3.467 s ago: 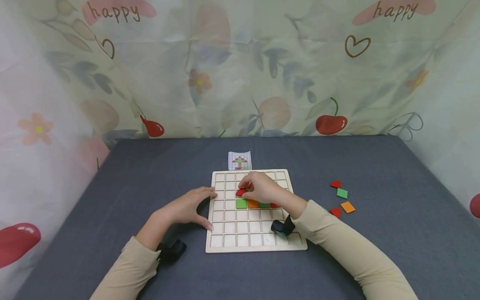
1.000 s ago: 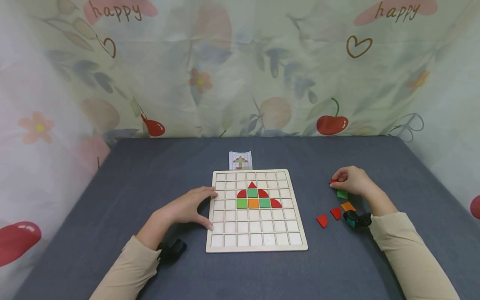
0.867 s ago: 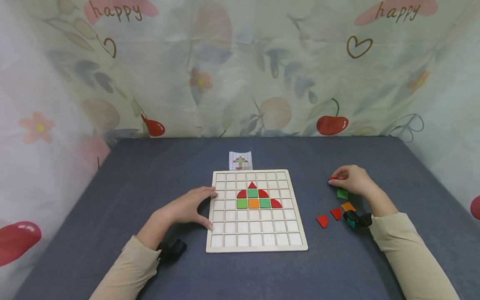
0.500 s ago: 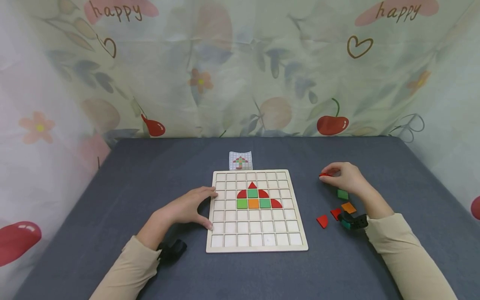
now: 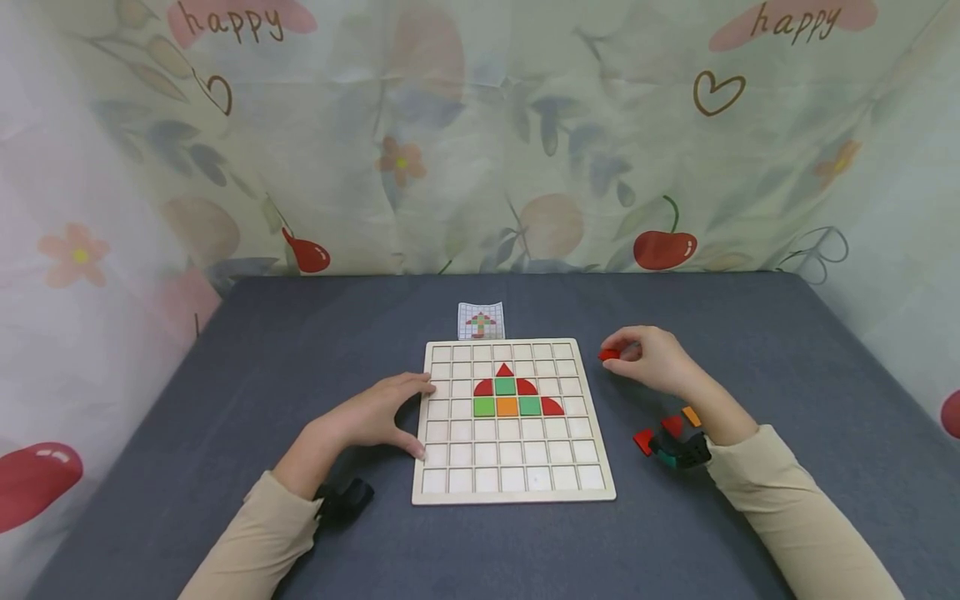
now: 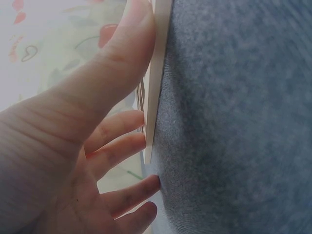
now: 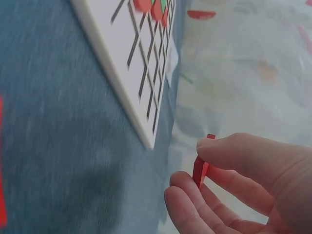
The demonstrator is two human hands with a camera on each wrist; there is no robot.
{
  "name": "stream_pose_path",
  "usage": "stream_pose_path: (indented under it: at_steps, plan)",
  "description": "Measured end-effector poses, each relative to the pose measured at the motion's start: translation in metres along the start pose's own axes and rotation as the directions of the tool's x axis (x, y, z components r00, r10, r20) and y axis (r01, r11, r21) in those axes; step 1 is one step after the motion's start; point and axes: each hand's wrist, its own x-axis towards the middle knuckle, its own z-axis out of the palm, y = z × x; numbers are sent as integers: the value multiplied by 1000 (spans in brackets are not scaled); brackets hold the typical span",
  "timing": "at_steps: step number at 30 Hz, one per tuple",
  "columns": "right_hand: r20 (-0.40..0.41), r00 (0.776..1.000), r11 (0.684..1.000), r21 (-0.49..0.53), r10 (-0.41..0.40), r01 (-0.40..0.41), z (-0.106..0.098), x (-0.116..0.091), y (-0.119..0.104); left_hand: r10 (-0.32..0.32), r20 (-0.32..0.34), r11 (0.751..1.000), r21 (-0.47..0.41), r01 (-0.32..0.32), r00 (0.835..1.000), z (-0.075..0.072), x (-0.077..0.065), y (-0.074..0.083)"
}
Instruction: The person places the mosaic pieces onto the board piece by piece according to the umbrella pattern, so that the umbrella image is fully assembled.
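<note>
A pale wooden grid board (image 5: 510, 483) lies mid-table, with several coloured tiles set in its cells. Among them are an orange square tile (image 5: 507, 407), a red triangle tile (image 5: 505, 371) and a red quarter-round tile (image 5: 552, 407) at the right end of the lower row. My left hand (image 5: 375, 412) rests against the board's left edge, thumb and fingers spread and straight. Right of the board, my right hand (image 5: 648, 358) pinches a small red tile (image 7: 199, 170) between thumb and fingers, raised above the cloth. The held tile's full outline is partly hidden by the fingers.
Loose tiles lie under the right wrist: a red tile (image 5: 642, 442), another red tile (image 5: 672, 426) and an orange tile (image 5: 692, 417). A small pattern card (image 5: 481, 321) stands behind the board. Dark cloth (image 5: 337, 333) covers the table, with a printed curtain (image 5: 480, 167) behind.
My right hand has left the board, picked up a red tile at the far right and carried it left towards the board. A loose red tile now lies nearer the board. The left hand stays put.
</note>
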Motion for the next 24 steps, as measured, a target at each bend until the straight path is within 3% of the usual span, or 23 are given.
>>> stream_pose_path:
  at_steps: [24]
  plan:
    - [132, 977, 985, 50, -168, 163, 44, 13, -51, -29, 1, 999, 28, 29, 1000, -1, 0, 5]
